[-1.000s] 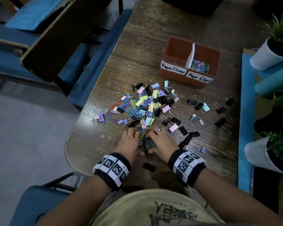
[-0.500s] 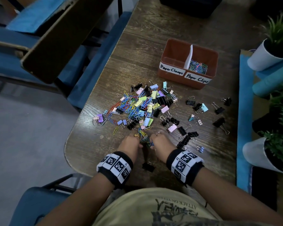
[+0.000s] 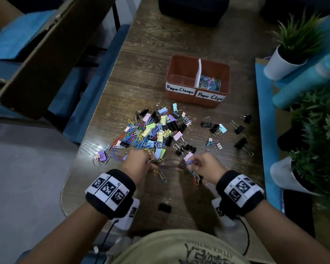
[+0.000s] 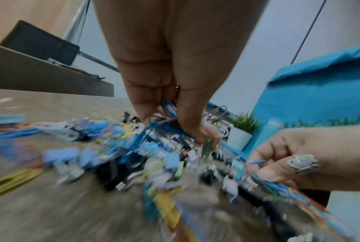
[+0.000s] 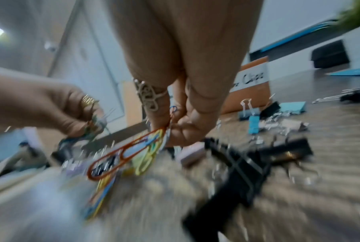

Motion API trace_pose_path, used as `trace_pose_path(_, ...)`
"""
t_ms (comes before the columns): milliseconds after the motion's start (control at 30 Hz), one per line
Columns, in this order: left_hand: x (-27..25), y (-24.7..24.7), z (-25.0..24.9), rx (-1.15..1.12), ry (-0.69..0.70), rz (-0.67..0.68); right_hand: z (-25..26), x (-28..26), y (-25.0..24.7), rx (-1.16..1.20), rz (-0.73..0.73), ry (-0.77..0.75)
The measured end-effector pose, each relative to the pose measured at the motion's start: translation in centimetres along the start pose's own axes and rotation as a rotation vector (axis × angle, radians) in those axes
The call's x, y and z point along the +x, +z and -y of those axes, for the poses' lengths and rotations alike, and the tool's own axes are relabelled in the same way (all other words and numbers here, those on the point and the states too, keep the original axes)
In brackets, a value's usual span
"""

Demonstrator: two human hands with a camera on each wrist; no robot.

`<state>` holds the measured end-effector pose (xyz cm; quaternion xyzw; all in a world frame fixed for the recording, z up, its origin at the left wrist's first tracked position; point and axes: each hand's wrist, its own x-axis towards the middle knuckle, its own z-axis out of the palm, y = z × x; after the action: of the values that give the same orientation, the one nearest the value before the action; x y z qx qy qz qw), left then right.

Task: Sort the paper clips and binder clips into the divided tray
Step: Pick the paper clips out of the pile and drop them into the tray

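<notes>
- On the left, blue padded chairs [image 3: 91, 88] with dark wooden backs stand beside the table [image 3: 145, 54], whose brown top shows a coarse wood grain and a rounded near corner.
- The left hand [image 3: 139, 164], with a gold ring on one finger, is curled round a bunch of thin wire paper clips [image 3: 157, 173] in blue, green and yellow; the bunch dangles from its fingers just above the table. The left wrist view confirms the pinch, though much of it is blurred.
- Past the hands lies the mixed pile [image 3: 152, 130]: looped, coloured wire paper clips tangled with boxy binder clips in black, pastel yellow, pink, lilac and light blue, their silver wire handles sticking out.
- One black binder clip [image 3: 164, 206] lies alone near the table's front edge, between the two wrists.
- The right hand [image 3: 206, 166], wearing a large silvery ring, pinches a second hanging cluster of clips [image 3: 196, 178]; the right wrist view shows a long orange one and yellow ones among them.
- The divided tray [image 3: 179, 63] is a rust-brown rectangular box with a white partition. The left compartment, labelled "Paper Clamps", looks bare; the right, labelled "Paper Clips", holds a heap of coloured paper clips [image 3: 210, 82].
- Scattered black binder clips [image 3: 238, 128] lie right of the pile.
- Farthest right, leafy plants in smooth white pots [image 3: 278, 67] stand by a blue mat [image 3: 263, 115].
</notes>
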<state>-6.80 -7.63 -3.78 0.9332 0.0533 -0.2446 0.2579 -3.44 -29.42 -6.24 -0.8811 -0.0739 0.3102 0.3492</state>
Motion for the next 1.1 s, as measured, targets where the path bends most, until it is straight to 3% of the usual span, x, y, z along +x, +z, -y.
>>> trace_pose_path(100, 1.0, -2.9, -2.8, -0.059, 0.12, -0.017, 0.8, 1.0, -4.3, 0.181, -0.161, -0.008)
trace_pose_path(200, 3.9, -6.6, -7.4, -0.122, 0.214, -0.069, 2.5, 3.7, -9.8, 0.261, -0.41, -0.072)
trace_pose_path(333, 10.3, -10.1, -14.1, -0.064, 0.282, -0.11, 5.1, 9.0, -16.6, 0.091, -0.719, -0.026)
trace_pose_path(433, 15.4, -11.6, -18.5, -0.006, 0.248, -0.095, 5.9, 12.3, -19.3, 0.054, -0.803, 0.047)
trace_pose_path(667, 29.4, -10.5, -19.4, 0.229, 0.078, -0.062, 4.2, 16.1, -20.1, -0.003, -0.705, 0.183)
trace_pose_path(833, 23.7, -11.8, -20.5, 0.128, 0.174, -0.015, 3.1, 14.3, -19.7, 0.03, -0.627, 0.053)
trace_pose_path(967, 17.3, -12.0, -16.0, -0.018, 0.354, -0.079, 4.3, 10.6, -16.1, 0.036, -0.59, -0.131)
trace_pose_path(1033, 13.6, -11.2, -12.2, -0.063, 0.386, -0.165, 4.8, 8.5, -12.4, 0.021, -0.454, -0.193)
trace_pose_path(1100, 9.6, -9.9, -8.4, -0.074, 0.316, -0.208, 4.9, 6.5, -8.3, -0.055, -0.243, -0.254)
